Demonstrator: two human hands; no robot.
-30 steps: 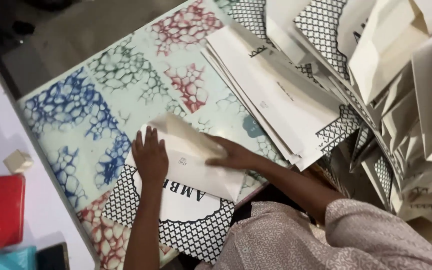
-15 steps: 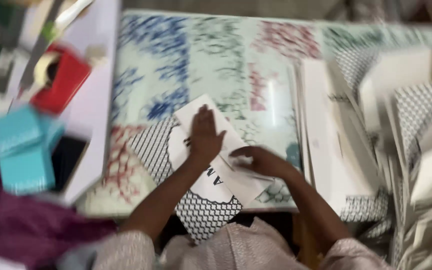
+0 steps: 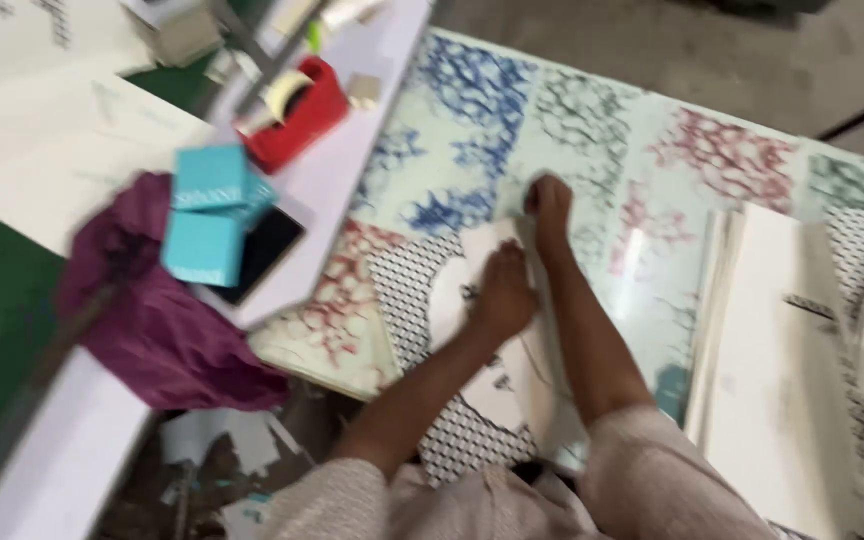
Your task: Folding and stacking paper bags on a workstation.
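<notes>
left hand (image 3: pixel 504 292) flat on white card sheet (image 3: pixel 497 385), near centre of patterned surface (image 3: pixel 592 130) | right hand (image 3: pixel 550 205) pressing sheet's far edge, fingers blurred | two turquoise boxes (image 3: pixel 210 212) left | one red tape dispenser (image 3: pixel 297 105) far left | white card stack (image 3: pixel 772 350) right

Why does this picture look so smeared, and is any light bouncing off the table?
Head view: motion blur softens everything, worst at the edges, so the turquoise boxes and red tape dispenser smear. Both hands, left and right, lie soft-edged on the white patterned card sheet. A pale sheen marks the glossy patterned tabletop. Lighting is even, with no hard shadows.
</notes>
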